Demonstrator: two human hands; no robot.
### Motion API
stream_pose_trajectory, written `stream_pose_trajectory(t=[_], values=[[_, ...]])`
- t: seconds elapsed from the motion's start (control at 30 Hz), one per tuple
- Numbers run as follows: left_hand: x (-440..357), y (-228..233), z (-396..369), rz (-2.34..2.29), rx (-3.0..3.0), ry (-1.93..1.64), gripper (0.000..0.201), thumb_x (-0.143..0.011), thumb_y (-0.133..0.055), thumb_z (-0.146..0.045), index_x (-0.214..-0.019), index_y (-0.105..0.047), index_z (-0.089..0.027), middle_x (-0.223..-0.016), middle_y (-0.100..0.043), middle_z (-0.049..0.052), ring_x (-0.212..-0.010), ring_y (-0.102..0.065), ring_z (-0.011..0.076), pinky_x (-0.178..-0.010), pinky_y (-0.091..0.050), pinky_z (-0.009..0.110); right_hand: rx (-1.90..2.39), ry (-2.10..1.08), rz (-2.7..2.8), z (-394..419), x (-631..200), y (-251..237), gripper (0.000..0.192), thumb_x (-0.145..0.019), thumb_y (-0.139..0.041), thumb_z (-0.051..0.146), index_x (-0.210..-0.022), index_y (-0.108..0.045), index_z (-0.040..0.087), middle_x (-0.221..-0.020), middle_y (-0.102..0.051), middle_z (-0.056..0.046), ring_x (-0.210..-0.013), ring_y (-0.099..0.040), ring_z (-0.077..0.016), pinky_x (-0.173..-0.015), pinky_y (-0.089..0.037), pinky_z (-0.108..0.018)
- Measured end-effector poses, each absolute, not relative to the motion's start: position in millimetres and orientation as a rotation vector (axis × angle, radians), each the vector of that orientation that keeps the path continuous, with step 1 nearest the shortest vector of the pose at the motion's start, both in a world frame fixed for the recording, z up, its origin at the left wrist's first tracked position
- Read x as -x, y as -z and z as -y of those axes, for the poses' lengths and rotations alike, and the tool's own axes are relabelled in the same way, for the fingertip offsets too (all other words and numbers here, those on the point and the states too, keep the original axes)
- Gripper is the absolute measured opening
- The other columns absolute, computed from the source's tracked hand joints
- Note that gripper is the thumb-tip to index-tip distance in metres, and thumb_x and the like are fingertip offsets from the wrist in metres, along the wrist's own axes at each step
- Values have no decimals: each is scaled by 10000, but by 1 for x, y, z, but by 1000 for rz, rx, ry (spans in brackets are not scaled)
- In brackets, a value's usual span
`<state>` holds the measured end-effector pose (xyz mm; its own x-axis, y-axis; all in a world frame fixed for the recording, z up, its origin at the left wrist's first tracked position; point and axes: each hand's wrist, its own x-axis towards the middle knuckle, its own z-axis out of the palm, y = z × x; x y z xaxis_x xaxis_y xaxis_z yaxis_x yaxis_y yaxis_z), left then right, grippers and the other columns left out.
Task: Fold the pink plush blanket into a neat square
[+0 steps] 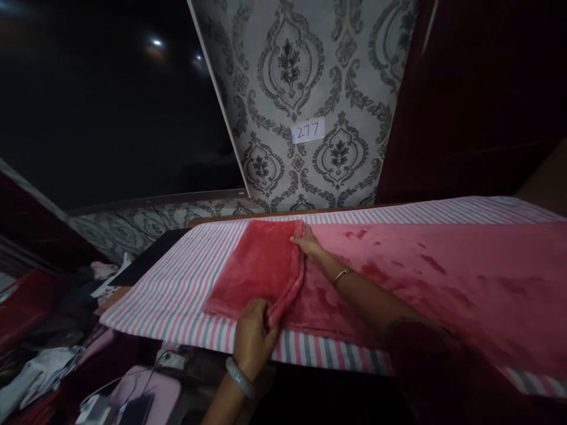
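One folded section of the red blanket (pixel 261 265) lies on the striped cloth (pixel 177 283), the left hand (pixel 254 334) closing its grip on a corner by the cloth's near edge, the right hand (pixel 309 243) pinching another toward the cloth's far edge. Only this section is doubled over; the long stretch toward the cloth's right end lies flat, not yet folded.

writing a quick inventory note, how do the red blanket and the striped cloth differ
Colour: the red blanket is mottled red and pink; the striped cloth has white, pink and grey stripes.
Pose: the red blanket's left end is folded over, while the striped cloth lies spread out.
Layer: the red blanket lies on top of the striped cloth.
Both include pink.
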<state>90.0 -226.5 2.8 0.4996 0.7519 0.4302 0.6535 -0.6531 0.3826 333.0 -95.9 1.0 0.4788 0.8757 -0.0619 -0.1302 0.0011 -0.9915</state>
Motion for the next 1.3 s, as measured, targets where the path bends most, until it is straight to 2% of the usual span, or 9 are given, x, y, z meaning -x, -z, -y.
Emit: stream_pose_trajectory(t=[0.13,0.27,0.43,0.63,0.73,0.87,0.97,1.07,1.3], values=[[-112,-13,238,-1094,-2770,-1129,190,-768,-537,-103,-929,-588,-189,-914,-634,71,-868,-579,249,-746,-480,380,1378,-715,809,78,-339,-7,777,-769,-519,62,-1517,-360,202,-1445,-514,-70,-1290,-516,-174,-1063,-451,-298],[-142,-8,247,-987,-2916,-1072,334,-709,-538,-39,-1006,-598,-180,-1075,-641,95,-957,-560,264,-812,-465,402,1390,-586,871,82,-366,-9,694,-790,-475,54,-1466,-461,210,-1472,-493,-26,-1309,-498,-153,-1091,-411,-262],[-162,23,251,-933,-2969,-909,330,-699,-540,-24,-978,-614,-183,-1149,-648,88,-981,-561,261,-805,-460,398,1526,-601,815,102,-390,18,730,-789,-545,112,-1505,-403,124,-1290,-631,-122,-1097,-648,-238,-974,-523,-353],[-161,28,253,-919,-2949,-892,345,-706,-558,-21,-1007,-615,-180,-1175,-640,82,-1012,-543,256,-835,-444,398,1560,-586,827,93,-394,28,784,-840,-623,234,-1558,-310,196,-1363,-585,-97,-1156,-621,-213,-960,-527,-323],[-160,28,254,-930,-2957,-937,382,-697,-555,-13,-1036,-618,-178,-1181,-638,85,-1007,-538,253,-832,-440,397,1568,-577,840,83,-396,21,790,-843,-643,239,-1559,-311,199,-1345,-601,-96,-1102,-646,-199,-922,-538,-296],[-161,29,253,-935,-2939,-929,421,-697,-558,-17,-1080,-623,-180,-1183,-639,81,-1001,-536,253,-803,-435,391,1591,-558,876,75,-401,18,617,-826,-599,165,-1438,-520,164,-1192,-689,-79,-927,-694,-188,-844,-564,-283],[-161,30,254,-899,-2910,-983,435,-708,-562,-19,-1104,-627,-186,-1194,-637,81,-1020,-531,254,-812,-427,392,1614,-494,906,76,-405,21,462,-825,-528,105,-1256,-680,173,-1155,-708,-54,-991,-681,-181,-920,-535,-277],[-163,32,255,-907,-2910,-959,420,-724,-572,-30,-1108,-630,-191,-1205,-637,81,-1020,-533,256,-806,-423,397,1655,-430,917,80,-409,25,442,-829,-515,87,-1216,-706,186,-1173,-703,-48,-1091,-651,-183,-1003,-490,-287],[-167,32,257,-942,-2902,-825,388,-740,-582,-41,-1093,-639,-191,-1199,-639,81,-1024,-540,250,-819,-428,402,1754,-414,952,82,-411,25,432,-847,-536,108,-1248,-687,168,-1185,-697,-68,-1079,-660,-201,-1007,-491,-310]])
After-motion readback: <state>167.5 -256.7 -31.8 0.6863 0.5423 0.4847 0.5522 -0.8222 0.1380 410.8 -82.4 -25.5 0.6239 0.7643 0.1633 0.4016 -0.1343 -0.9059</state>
